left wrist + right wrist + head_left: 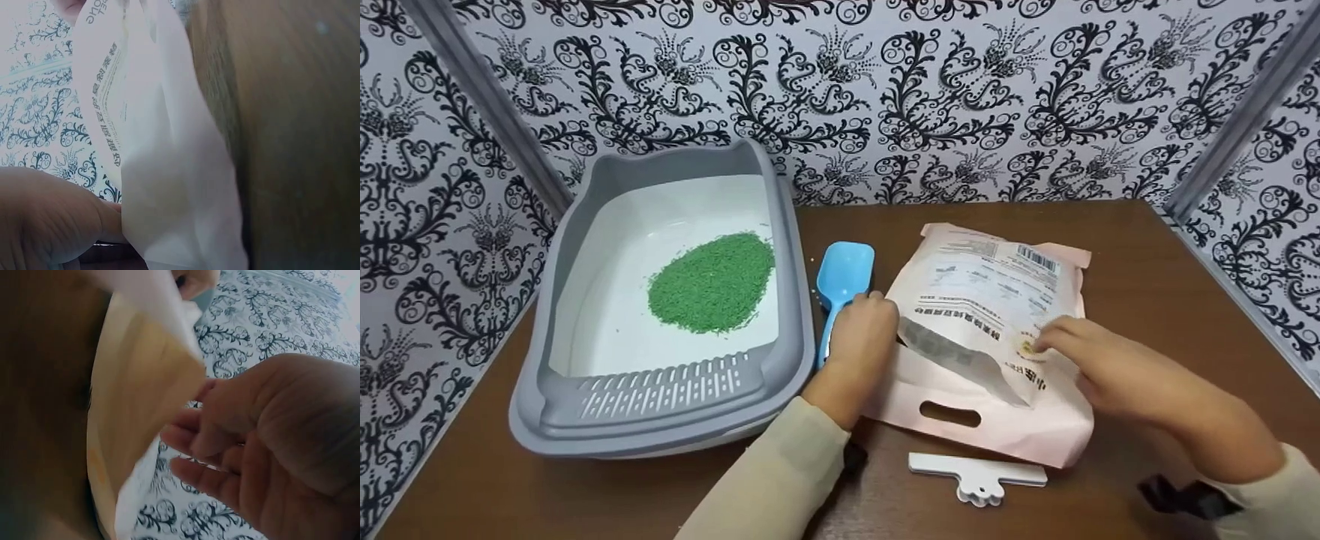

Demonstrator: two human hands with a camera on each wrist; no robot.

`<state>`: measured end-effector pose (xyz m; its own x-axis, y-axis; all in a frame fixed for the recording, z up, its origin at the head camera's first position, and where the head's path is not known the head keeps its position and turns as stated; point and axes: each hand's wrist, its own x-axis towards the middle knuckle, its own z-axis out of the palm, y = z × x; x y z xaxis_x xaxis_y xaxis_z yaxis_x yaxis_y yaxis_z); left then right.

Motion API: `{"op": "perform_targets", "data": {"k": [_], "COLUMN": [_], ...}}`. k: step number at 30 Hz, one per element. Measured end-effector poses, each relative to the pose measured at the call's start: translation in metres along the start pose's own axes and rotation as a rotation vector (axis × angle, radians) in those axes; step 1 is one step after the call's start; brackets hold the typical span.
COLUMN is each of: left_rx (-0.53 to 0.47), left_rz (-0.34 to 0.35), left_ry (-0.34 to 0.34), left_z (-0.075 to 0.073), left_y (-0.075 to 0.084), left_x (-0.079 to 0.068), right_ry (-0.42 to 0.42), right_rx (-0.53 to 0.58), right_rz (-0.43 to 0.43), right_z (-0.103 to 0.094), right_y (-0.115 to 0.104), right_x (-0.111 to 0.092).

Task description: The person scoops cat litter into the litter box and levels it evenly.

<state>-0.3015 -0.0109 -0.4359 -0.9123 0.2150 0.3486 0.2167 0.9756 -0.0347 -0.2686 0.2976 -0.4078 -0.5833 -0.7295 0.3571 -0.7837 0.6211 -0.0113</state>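
A pink-and-white printed paper bag lies flat, its gaping mouth and cut-out handle toward me. My left hand grips the bag at the left end of the mouth, and in the left wrist view its thumb presses against the side. On the right, my right hand rests its bent index finger on the printed face. The right wrist view shows its loosely bent fingers at the edge of the mouth, with the tan inside visible. A blue scoop lies beside my left hand, its handle partly hidden.
A grey-rimmed litter box with a white inside holds a mound of green granules at the left. A white sealing clip lies in front of the bag. Patterned walls enclose the back and sides of the brown table.
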Motion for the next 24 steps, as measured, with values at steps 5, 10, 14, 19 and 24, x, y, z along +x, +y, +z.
{"op": "perform_targets", "data": {"k": [5, 10, 14, 19, 24], "left_rx": [-0.018, -0.018, -0.028, -0.021, -0.020], "left_rz": [-0.016, -0.028, -0.040, -0.044, -0.044], "left_ry": [-0.014, -0.020, -0.019, -0.035, -0.076], "left_z": [0.000, 0.001, 0.002, 0.004, 0.004], "left_y": [0.000, -0.001, -0.002, -0.003, -0.004], "left_x": [0.000, 0.000, 0.001, 0.001, 0.001], "right_ry": [-0.002, -0.096, -0.136, -0.089, -0.070], "right_rx": [-0.036, -0.003, 0.024, 0.056, 0.122], "right_rz": [-0.007, 0.035, 0.025, -0.058, -0.138], "right_z": [0.000, 0.001, 0.005, 0.011, 0.017], "right_y": [0.007, 0.002, 0.000, 0.007, 0.017], "right_x": [-0.019, -0.027, -0.028, -0.027, -0.028]}}
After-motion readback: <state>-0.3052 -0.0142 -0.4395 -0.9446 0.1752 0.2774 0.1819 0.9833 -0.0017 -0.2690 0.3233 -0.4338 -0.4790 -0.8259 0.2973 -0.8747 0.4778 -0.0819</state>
